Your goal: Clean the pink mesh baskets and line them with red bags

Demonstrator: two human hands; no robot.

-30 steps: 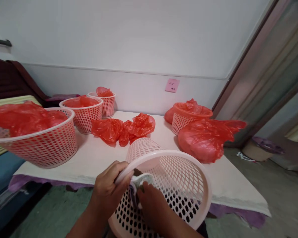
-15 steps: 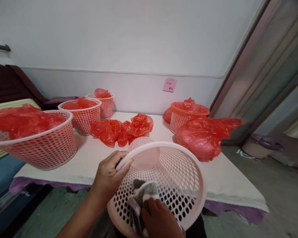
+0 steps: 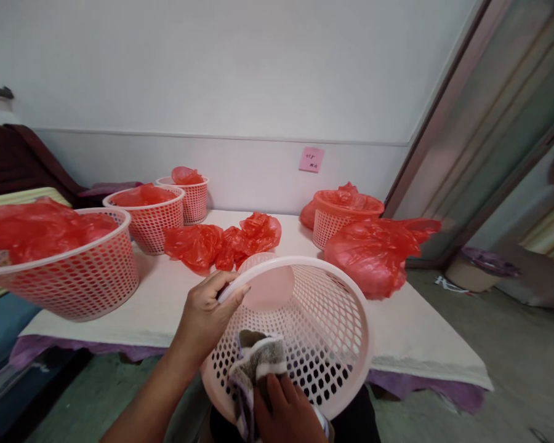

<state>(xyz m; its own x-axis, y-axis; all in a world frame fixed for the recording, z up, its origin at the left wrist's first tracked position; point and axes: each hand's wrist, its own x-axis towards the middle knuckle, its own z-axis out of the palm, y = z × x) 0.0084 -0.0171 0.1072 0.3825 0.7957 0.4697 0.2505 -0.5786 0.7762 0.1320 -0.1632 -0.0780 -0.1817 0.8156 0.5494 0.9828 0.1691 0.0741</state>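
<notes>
A pale pink perforated plastic basket [image 3: 323,307] lies tipped with its mouth toward me, over the front edge of the table. My left hand [image 3: 212,311] grips its rim at the upper left, thumb inside and fingers outside. Inside the mouth, my right hand [image 3: 289,406] is closed on a grey, brown and white cloth [image 3: 263,360], which lies against the lower wall of the basket. Part of the cloth hangs down below the right hand. Just behind the basket, crumpled red plastic bags [image 3: 226,243] rest on the table.
The white-covered table [image 3: 425,351] has a purple underlayer at its edge. Pink baskets [image 3: 104,277] with red bags stand at left. Another bagged basket [image 3: 327,227] and a full red bag [image 3: 373,258] are at right. A bin [image 3: 473,271] stands on the floor.
My right hand and the cloth have shifted slightly left and down within the basket. The basket's mouth is tilted a little differently, while my left hand keeps its hold on the rim.
</notes>
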